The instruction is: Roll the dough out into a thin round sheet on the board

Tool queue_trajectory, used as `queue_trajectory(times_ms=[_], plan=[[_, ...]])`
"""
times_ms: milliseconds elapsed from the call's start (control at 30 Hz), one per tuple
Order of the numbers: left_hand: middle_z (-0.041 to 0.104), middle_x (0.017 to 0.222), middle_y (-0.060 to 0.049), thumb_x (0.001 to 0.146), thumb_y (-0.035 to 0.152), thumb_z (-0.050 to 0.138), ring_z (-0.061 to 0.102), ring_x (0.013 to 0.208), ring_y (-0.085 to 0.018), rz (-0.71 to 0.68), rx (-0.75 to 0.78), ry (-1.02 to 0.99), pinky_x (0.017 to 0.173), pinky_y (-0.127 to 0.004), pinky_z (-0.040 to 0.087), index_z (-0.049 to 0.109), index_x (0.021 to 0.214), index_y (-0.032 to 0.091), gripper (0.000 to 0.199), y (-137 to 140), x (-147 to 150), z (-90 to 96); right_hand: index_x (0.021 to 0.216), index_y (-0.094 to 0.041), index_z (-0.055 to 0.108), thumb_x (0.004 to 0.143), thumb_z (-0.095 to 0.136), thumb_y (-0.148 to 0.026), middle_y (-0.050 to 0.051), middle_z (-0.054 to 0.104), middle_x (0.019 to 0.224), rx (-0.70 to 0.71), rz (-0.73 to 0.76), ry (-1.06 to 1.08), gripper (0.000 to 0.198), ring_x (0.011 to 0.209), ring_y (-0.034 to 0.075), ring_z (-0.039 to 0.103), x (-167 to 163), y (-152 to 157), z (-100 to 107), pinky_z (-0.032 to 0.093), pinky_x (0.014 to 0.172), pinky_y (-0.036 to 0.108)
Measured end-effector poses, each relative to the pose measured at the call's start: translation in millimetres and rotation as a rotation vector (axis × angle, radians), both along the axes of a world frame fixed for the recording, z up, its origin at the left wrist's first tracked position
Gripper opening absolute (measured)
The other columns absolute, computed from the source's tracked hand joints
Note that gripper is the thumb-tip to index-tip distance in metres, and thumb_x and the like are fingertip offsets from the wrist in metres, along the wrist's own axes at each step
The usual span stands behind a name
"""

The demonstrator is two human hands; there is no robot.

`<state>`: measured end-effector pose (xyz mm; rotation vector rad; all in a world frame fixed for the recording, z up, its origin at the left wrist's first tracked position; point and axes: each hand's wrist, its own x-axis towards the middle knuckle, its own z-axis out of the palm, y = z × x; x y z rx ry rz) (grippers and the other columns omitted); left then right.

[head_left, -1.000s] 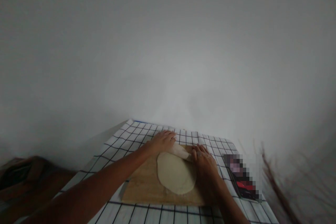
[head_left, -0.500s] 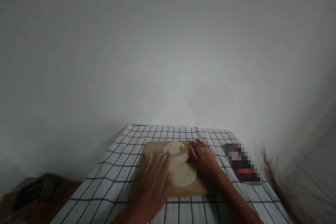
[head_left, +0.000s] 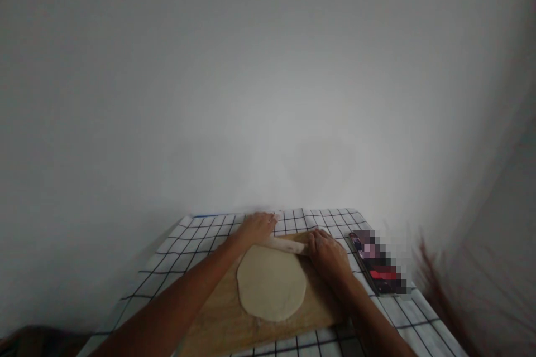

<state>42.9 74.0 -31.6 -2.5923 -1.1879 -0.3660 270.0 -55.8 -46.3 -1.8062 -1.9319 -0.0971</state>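
A flat round sheet of dough [head_left: 271,284] lies on a wooden board [head_left: 221,326]. Across the dough's far edge, slightly slanted, rests a pale rolling pin [head_left: 288,245]. My left hand [head_left: 258,227] is over the pin's left end and hides it, with the fingers pointing right. Around the right end, my right hand [head_left: 330,254] is closed with its fingers curled. Flour whitens the fingers of both hands.
A black-and-white checked cloth [head_left: 167,256] covers the table. Right of the board lies a phone [head_left: 377,265], partly pixelated. A pale wall [head_left: 268,95] rises behind the table, and reddish, blurred twigs [head_left: 435,284] stand at the right.
My left hand has gone from the near left of the dough up to the pin's left end. The pin has shifted from across the dough to its far edge. The board sits more slanted.
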Motion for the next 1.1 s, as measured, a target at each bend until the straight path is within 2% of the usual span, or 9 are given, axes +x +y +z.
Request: queue_trajectory(times_ms=[67,167,233,333,500,700,867,967,1100], plan=[[0.076,0.109,-0.015,0.100,0.022,0.045,0.069,0.103,-0.028,0.015,-0.019,0.007,0.098,-0.044,0.051,0.068,0.122,0.018,0.032,15.5,11.9,2.4,0.115,-0.018,0.068,0.106,0.033,-0.024,0.014,0.072,0.119,-0.013,-0.061,0.027,0.036,0.112,0.027,0.068,4.8,2.1,-0.8,0.051,0.094,0.037],[0.075,0.106,-0.016,0.100,0.022,0.043,0.067,0.102,-0.028,0.049,-0.036,0.007,0.097,-0.045,0.050,0.067,0.121,0.015,0.033,26.8,21.8,3.0,0.131,-0.016,0.061,0.102,0.037,-0.019,0.016,0.067,0.131,-0.022,-0.079,0.051,0.038,0.119,0.029,0.066,7.9,4.9,-2.0,0.051,0.097,0.039],[0.075,0.106,-0.015,0.100,0.022,0.043,0.067,0.104,-0.028,0.062,-0.044,0.007,0.097,-0.045,0.050,0.069,0.115,0.015,0.032,25.2,20.8,1.4,0.137,-0.015,0.058,0.099,0.039,-0.015,0.016,0.065,0.136,-0.024,-0.047,0.062,0.042,0.121,0.028,0.064,8.0,6.6,-3.5,0.051,0.099,0.039],[0.072,0.119,-0.018,0.100,0.022,0.040,0.065,0.111,-0.032,0.088,-0.039,-0.003,0.093,-0.049,0.052,0.069,0.118,0.014,0.036,9.2,9.8,-1.9,0.130,-0.016,0.064,0.102,0.037,-0.015,0.015,0.066,0.135,-0.008,0.061,0.049,0.039,0.125,0.027,0.062,7.4,8.0,-6.2,0.049,0.104,0.038],[0.058,0.148,-0.016,0.101,0.023,0.035,0.053,0.135,-0.034,0.123,0.001,-0.012,0.108,-0.057,0.044,0.061,0.136,0.018,0.044,-43.7,-15.9,-4.3,0.119,-0.020,0.070,0.107,0.036,-0.025,0.013,0.061,0.142,0.003,0.181,0.036,0.036,0.142,0.027,0.047,5.6,6.7,-9.1,0.038,0.116,0.048],[0.049,0.156,-0.015,0.102,0.034,0.038,0.045,0.145,-0.031,0.098,0.180,0.003,0.116,-0.055,0.039,0.045,0.151,0.016,0.052,-137.2,-38.4,-18.9,0.124,-0.020,0.069,0.107,0.038,-0.031,0.013,0.056,0.149,-0.024,0.181,0.082,0.037,0.148,0.030,0.039,-1.4,-1.7,-4.1,0.034,0.118,0.055],[0.041,0.161,-0.012,0.097,0.043,0.049,0.045,0.145,-0.029,-0.016,0.399,0.049,0.113,-0.044,0.046,0.025,0.161,0.013,0.075,-203.1,-43.3,-31.2,0.115,-0.020,0.072,0.107,0.036,-0.028,0.011,0.068,0.133,-0.007,0.236,0.071,0.038,0.138,0.028,0.051,-2.8,-5.0,-0.3,0.034,0.118,0.051],[0.042,0.160,-0.012,0.097,0.040,0.049,0.044,0.146,-0.029,-0.037,0.403,0.054,0.112,-0.045,0.047,0.025,0.161,0.013,0.074,-200.5,-45.6,-30.8,0.114,-0.019,0.073,0.107,0.037,-0.026,0.011,0.071,0.126,0.030,0.264,0.054,0.037,0.130,0.023,0.058,-1.4,-2.5,-0.8,0.035,0.118,0.042],[0.050,0.156,-0.011,0.102,0.027,0.038,0.049,0.143,-0.028,-0.079,0.247,0.070,0.116,-0.049,0.044,0.045,0.151,0.017,0.050,-141.9,-50.1,-24.2,0.115,-0.017,0.072,0.107,0.036,-0.026,0.011,0.071,0.127,0.013,0.270,0.019,0.037,0.127,0.021,0.060,0.5,1.2,-0.9,0.034,0.118,0.037]])
